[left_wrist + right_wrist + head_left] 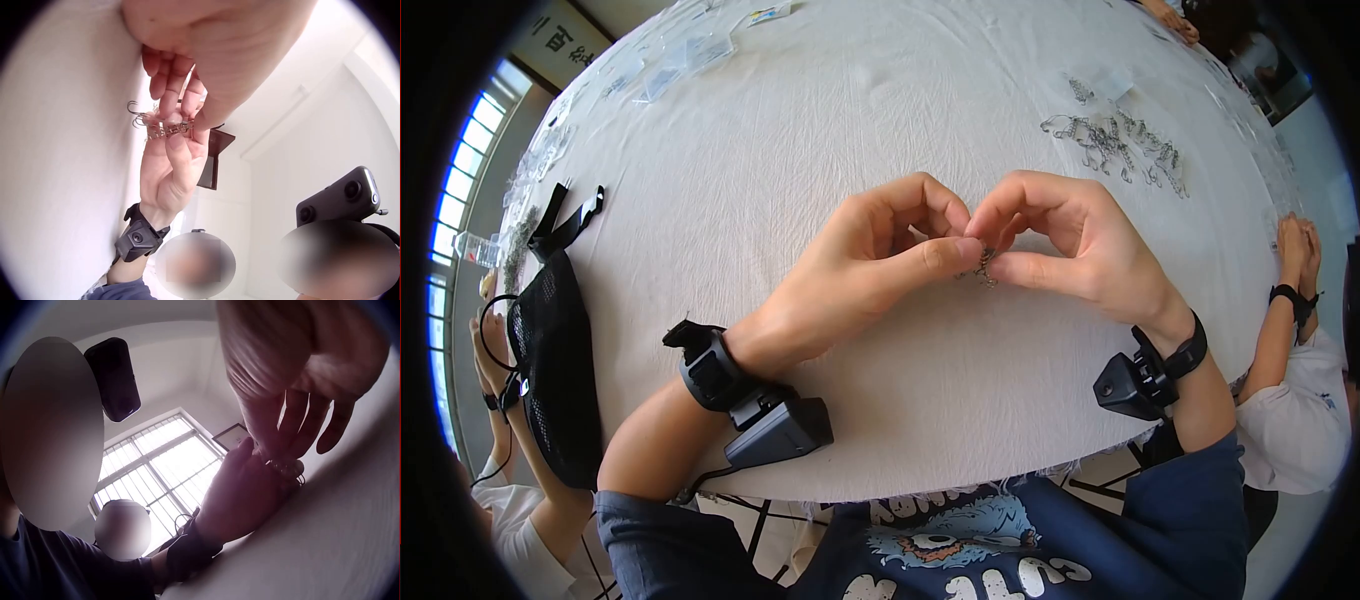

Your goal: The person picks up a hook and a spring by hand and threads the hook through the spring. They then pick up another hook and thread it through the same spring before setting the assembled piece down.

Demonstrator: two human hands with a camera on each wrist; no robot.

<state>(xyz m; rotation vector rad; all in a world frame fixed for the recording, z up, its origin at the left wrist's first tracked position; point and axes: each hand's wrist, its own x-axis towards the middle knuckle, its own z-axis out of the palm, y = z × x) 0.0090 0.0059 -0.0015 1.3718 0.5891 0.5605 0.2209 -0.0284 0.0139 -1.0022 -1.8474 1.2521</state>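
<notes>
Both hands meet above the white cloth, thumbs and forefingers at the same small piece. My left hand (pixel 865 255) pinches it from the left. From the other side my right hand (pixel 1090 240) grips it between thumb and fingertips. The piece is a thin metal chain with hooks (pixel 987 270), its lower end dangling between the two thumbs. In the left wrist view, the chain (pixel 170 130) runs between the fingers, and curved hooks (pixel 133 111) stick out at one end. Fingers hide much of it in the right wrist view.
A pile of similar metal hooks and chains (pixel 1115 140) lies at the back right. Clear plastic packets (pixel 690 60) lie at the far left. A black mesh bag (pixel 555 370) is at the left edge. Other people's hands (pixel 1297 245) rest at the table's right side.
</notes>
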